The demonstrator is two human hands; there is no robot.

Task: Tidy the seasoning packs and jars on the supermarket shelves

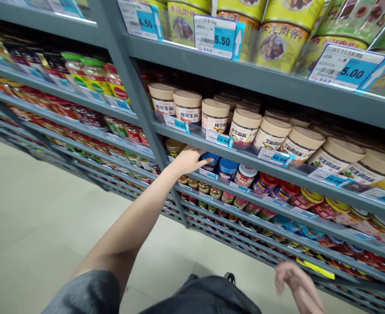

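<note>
My left hand (189,160) reaches into the shelf below the beige-lidded jars. Its thumb stretches out to the right, over a blue-lidded jar (210,162); the other fingers are mostly hidden under the shelf edge. A gold-lidded jar (174,147) stands just left of the hand, and another blue-lidded jar (228,168) to its right. Low at the right, my right hand (290,277) hangs in front of the lower shelves, slightly blurred. Its fingers are loosely bent and apart, and I see nothing in them.
Beige-lidded jars (245,126) line the shelf just above my left hand. Yellow cans (280,46) fill the top shelf. A grey upright post (123,69) divides the shelving, with more jars (96,72) left of it. Pale floor (42,209) lies below.
</note>
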